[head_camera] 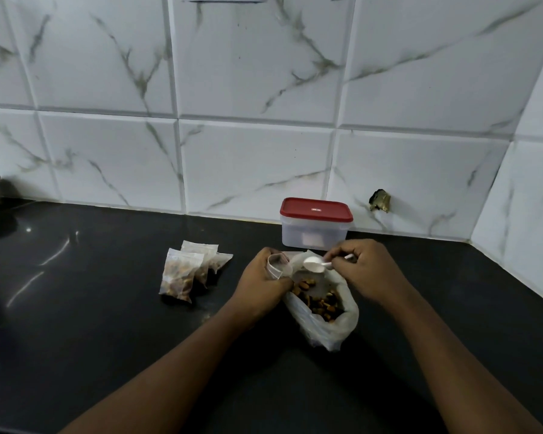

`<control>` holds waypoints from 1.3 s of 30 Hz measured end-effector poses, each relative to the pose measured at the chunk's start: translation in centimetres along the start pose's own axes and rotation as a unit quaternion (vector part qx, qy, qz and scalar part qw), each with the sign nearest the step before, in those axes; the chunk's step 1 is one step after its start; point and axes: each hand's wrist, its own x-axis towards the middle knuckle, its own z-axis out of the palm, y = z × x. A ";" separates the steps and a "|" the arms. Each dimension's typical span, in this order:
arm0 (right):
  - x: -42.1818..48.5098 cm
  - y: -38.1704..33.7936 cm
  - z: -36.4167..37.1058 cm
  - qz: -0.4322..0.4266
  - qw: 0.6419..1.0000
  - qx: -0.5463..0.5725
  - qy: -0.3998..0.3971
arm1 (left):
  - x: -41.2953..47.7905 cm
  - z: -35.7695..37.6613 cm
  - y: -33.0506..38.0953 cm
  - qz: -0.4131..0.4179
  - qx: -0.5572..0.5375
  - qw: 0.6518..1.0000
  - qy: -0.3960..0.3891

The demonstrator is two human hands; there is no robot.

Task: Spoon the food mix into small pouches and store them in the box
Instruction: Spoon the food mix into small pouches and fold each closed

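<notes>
A black worktop (107,324) runs under marbled wall tiles (248,73). At left lie the filled pouches (177,274), overlapping. The left hand (262,278) grips an open pouch (276,266) at its mouth, just left of the spoon (314,264). The spoon looks empty and lies left to right, with its bowl toward the pouch and its handle pinched in the right hand (365,267). The mix (320,303) sits in its bag (333,330) just below. Behind the hands stands the box (314,236), lid (315,209) on.

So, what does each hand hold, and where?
Right hand pinches the small white plastic spoon by its handle; left hand grips a small clear pouch at its mouth.
</notes>
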 end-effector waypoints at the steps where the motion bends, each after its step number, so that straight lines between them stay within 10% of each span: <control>1: 0.2 0.6 0.2 0.006 0.998 -0.058 -0.020 | 0.0 0.0 0.0 0.000 -0.002 1.000 -0.001; 7: 0.6 1.9 2.6 0.000 0.969 -0.215 -0.120 | 0.0 0.0 0.0 0.007 -0.009 1.000 -0.001; 14: 0.3 1.0 1.9 0.099 0.986 0.061 -0.122 | 0.1 0.0 -0.1 0.001 -0.002 1.000 -0.002; 20: 0.7 1.7 1.6 0.265 0.910 0.309 -0.075 | 0.1 0.0 -0.1 -0.001 0.002 1.000 0.001; 26: 0.9 1.7 0.4 0.251 0.865 0.427 -0.075 | 0.1 0.0 -0.2 0.007 0.011 1.000 0.008; 32: 0.3 0.1 1.0 0.150 0.891 0.419 -0.087 | 0.1 0.0 -0.1 0.004 0.013 1.000 0.000; 39: -0.8 -1.6 2.3 -0.038 0.984 0.116 -0.127 | 0.2 0.1 -0.4 0.010 -0.001 1.000 0.014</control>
